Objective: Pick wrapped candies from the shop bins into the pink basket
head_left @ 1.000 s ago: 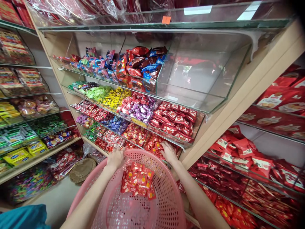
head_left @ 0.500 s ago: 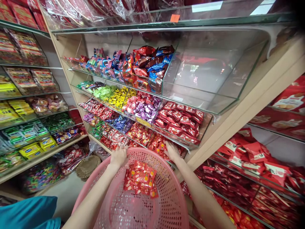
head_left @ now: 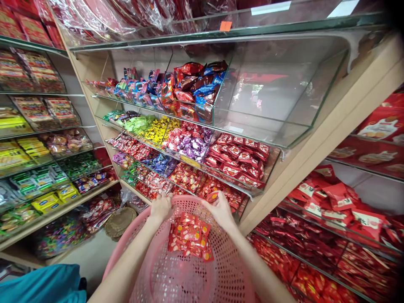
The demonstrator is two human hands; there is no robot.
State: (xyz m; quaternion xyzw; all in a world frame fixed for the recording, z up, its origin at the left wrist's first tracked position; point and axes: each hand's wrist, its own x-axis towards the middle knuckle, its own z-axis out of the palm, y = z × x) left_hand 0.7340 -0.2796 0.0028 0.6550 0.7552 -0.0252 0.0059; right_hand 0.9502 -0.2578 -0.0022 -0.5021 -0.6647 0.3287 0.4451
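A round pink plastic basket (head_left: 148, 248) with a perforated wall fills the lower middle of the view. My left hand (head_left: 161, 207) grips its far rim, fingers curled over the edge. Inside lies a small pile of red candy packets (head_left: 191, 235) with orange and white round prints. Over the rim's right part, my right hand (head_left: 221, 208) pinches a red candy packet (head_left: 213, 196) between thumb and fingers. Just behind that hand is the low bin of matching red packets (head_left: 232, 198), partly hidden by the hand and basket.
Sloping glass shelves hold wrapped candies, with dark red packets (head_left: 238, 158) above my right hand. A slanting wooden post (head_left: 290, 139) stands to the right, beside red boxes (head_left: 341, 195). More snack shelves (head_left: 41, 151) line the left. Teal cloth (head_left: 44, 284) shows at lower left.
My right hand has come back from the low bin toward the basket rim, now with a red packet in its fingers. My left hand stays on the rim.
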